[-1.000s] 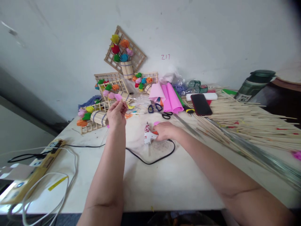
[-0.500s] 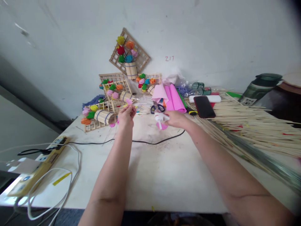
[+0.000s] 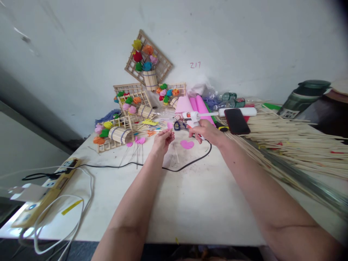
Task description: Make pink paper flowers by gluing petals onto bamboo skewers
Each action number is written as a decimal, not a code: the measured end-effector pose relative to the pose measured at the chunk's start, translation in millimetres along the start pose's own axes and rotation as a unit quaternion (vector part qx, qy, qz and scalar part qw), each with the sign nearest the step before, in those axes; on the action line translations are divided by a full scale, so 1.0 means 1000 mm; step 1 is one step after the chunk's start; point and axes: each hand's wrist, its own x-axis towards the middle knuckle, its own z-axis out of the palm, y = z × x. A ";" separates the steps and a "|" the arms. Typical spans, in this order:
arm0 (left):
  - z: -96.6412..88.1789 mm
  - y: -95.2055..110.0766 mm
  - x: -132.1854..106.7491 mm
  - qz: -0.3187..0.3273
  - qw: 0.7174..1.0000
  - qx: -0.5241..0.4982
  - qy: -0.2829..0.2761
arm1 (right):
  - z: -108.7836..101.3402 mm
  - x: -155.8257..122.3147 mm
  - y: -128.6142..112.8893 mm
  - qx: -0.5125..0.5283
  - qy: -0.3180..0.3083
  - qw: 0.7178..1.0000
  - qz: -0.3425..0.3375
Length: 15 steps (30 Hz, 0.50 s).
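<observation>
My right hand (image 3: 208,132) is wrapped round the grip of a white hot glue gun (image 3: 193,116), its nozzle pointing left and a glue stick coming out of its back. Between the fingertips of my left hand (image 3: 163,141) is a small pink paper flower (image 3: 170,125) on a thin stem (image 3: 176,153), which hangs below the hand. Pink cut paper petals (image 3: 187,144) lie on the table under the glue gun. Behind my hands are dark-handled scissors (image 3: 177,125), partly hidden. Several pink pieces on thin stems (image 3: 137,148) lie left of my left hand.
Stick lattices with paper flowers (image 3: 116,135) stand at the back left. Pink paper rolls (image 3: 202,105), a phone (image 3: 237,121) and many thin sticks (image 3: 293,145) are to the right. A black cord (image 3: 174,170) crosses the table from a power strip (image 3: 57,188).
My right hand has raised the glue gun and turned its nozzle to the left. My left hand has moved right, towards the gun, with the pink flower. The petals on the table are uncovered.
</observation>
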 end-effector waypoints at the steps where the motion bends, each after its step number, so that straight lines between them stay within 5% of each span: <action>1: 0.000 0.000 0.000 -0.007 1.000 -0.002 -0.002 | 0.002 -0.001 -0.002 -0.007 0.001 1.000 0.005; 15: -0.009 -0.003 0.002 -0.041 0.999 -0.004 0.002 | 0.009 -0.005 -0.007 -0.090 -0.016 0.994 0.060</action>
